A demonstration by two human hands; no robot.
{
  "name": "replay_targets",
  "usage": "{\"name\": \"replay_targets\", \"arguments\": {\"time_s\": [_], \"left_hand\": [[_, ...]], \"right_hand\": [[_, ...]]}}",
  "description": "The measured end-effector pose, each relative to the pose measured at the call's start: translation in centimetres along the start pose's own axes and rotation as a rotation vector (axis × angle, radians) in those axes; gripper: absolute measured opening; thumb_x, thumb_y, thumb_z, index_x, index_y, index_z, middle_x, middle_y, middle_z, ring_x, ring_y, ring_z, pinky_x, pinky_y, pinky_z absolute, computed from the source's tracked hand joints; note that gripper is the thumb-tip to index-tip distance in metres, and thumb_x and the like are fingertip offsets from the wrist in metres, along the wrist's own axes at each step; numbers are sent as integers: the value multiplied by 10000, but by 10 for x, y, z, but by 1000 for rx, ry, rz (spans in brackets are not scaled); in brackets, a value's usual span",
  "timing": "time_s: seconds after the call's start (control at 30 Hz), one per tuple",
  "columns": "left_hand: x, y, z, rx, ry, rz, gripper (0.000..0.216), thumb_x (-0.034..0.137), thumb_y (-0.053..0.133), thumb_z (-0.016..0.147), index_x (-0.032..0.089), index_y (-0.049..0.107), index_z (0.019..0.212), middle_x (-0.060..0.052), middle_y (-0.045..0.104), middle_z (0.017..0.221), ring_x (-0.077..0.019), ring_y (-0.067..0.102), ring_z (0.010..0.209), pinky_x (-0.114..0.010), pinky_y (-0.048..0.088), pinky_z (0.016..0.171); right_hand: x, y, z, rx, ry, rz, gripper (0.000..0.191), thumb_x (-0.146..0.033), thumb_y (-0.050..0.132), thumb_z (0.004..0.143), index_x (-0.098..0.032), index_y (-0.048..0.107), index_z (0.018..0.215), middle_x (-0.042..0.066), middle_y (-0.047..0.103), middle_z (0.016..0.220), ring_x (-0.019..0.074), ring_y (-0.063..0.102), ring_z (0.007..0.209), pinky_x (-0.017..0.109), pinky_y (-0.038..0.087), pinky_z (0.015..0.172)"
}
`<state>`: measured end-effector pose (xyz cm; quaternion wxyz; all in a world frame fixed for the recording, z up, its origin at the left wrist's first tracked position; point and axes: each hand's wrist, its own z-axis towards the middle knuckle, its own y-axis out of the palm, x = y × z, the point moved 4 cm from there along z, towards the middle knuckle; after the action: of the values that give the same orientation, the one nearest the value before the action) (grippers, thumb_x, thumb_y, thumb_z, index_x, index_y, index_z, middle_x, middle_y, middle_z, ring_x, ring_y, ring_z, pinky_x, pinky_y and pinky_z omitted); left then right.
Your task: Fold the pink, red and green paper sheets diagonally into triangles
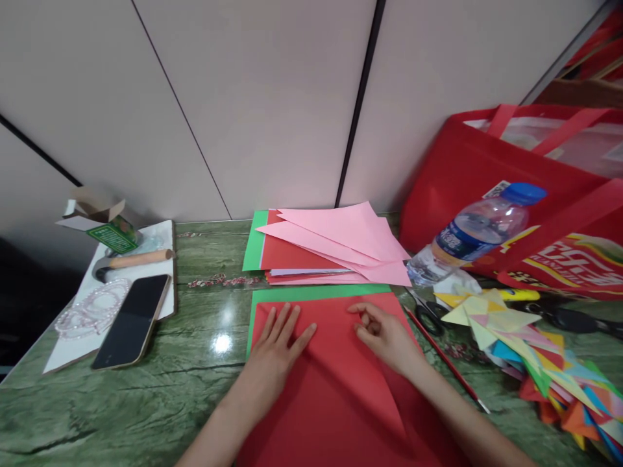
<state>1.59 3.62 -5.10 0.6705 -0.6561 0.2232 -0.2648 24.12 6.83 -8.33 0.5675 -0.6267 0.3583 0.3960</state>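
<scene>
Pressing the red paper (pixel 335 324) flat seems to be the work of the moment, and it would go best with the left hand (pixel 278 350) bearing down evenly through its spread fingers, so the sheet cannot creep, while the right hand (pixel 382 334) smooths lightly from the middle outward. It would help to square the edges first and to make any crease with one steady stroke, since a hurried rub could pucker the paper or pull it askew. As for the hands, they are well apart: the left lies palm down with its fingers fanned over the sheet's far left part, and the right is loosely curled over the far right part, thumb and forefinger apart with nothing seen between them; whether its fingertips touch the paper or float just above, I cannot tell. The red paper lies on the counter (pixel 204 402) under both hands and runs back beneath the forearms toward the body. It looks matt and strongly red, bright between the hands and darker where shadow falls, with a slanting edge showing just nearer than the right hand, as though one layer lies over another. A green sheet (pixel 331 291) peeps out beyond the fingertips and beside the left hand, apparently underneath. Farther beyond the hands sit pink sheets (pixel 341 237) on a pile of coloured paper, and just right of the right hand lies a thin red stick (pixel 442 357) with a pale tip
</scene>
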Motion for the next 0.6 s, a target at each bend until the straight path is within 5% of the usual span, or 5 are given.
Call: {"name": "replay_targets", "arguments": {"time_s": [0.37,0.6], "left_hand": [[2,2,-9,18,-247,89,919,-136,390,651,302,225,1441,-163,296,1481,-370,85,1357,-520,372,1021],[-3,6,-10,16,-239,21,913,-143,368,685,291,140,1456,-148,117,1527,-327,17,1362,-480,388,1015]], "right_hand": [[6,1,0,-22,48,84,310,-371,541,780,-141,640,963,-45,423,574,103,414,507,223,354,500],[2,0,-3,2,48,73,332,-410,527,797,-137,647,943,-11,496,615,116,468,548,227,391,519]]}}
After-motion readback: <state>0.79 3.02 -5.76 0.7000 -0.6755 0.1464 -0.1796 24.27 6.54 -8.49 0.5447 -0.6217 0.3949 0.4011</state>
